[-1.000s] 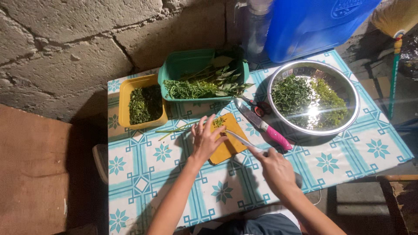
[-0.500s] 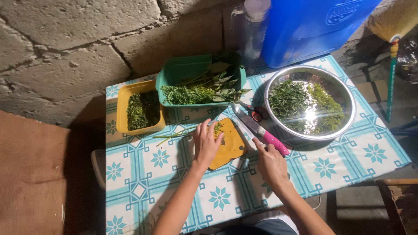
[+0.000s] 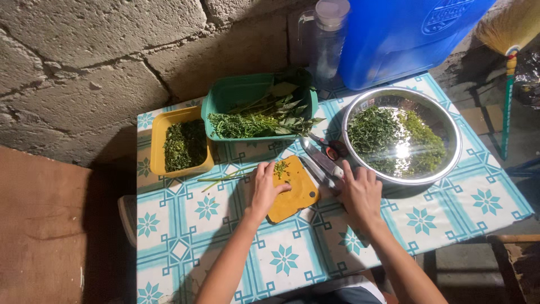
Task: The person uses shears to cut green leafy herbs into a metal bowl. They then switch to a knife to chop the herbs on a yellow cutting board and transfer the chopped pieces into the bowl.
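Herb prep on tiled tabletop, both hands down at the board.
Yellow tub (image 3: 183,147) near left edge; left hand (image 3: 265,188) lies flat, fingers loose, holding nothing, on the yellow cutting board (image 3: 292,191) by the chopped herbs (image 3: 279,168). Right hand (image 3: 360,194) is curled over the knife (image 3: 322,163) handle beside the steel bowl (image 3: 403,135). Risk: blade near left fingertips, board could slide.

board (image 3: 293,191) mid-table – tubs (image 3: 256,107) behind, bowl (image 3: 402,135) right
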